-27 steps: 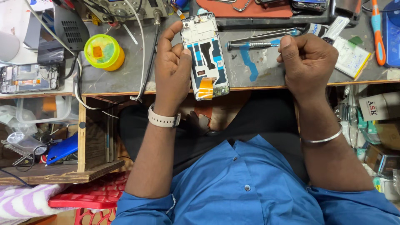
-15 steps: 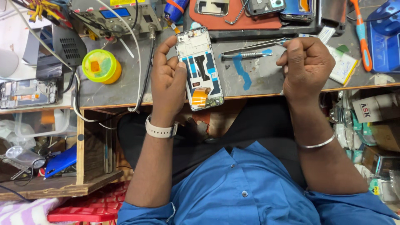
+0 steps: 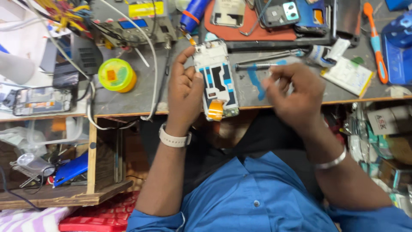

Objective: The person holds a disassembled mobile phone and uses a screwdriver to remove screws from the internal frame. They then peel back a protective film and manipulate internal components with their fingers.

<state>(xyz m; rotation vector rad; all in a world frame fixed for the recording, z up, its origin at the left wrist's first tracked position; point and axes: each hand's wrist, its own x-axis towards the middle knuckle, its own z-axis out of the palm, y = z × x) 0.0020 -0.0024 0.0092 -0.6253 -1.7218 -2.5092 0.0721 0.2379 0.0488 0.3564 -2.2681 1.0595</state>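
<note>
While my left hand (image 3: 184, 92) clamps the opened phone frame (image 3: 216, 81) by its left edge at the near rim of the grey workbench (image 3: 128, 101) — fingers curled round it, back plate gone and an orange flex showing at the bottom — my right hand (image 3: 296, 96) hovers just beside it. That right hand is blurred, fingers drawn together, and I cannot tell whether it pinches anything. A yellow round tin (image 3: 116, 75) sits well to the left, tweezers (image 3: 266, 60) lie just beyond the phone.

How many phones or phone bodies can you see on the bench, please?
5 at least: the opened phone frame in the left hand, one dismantled phone at far left, and three phone bodies on the red mat. Clutter may hide more.
</note>
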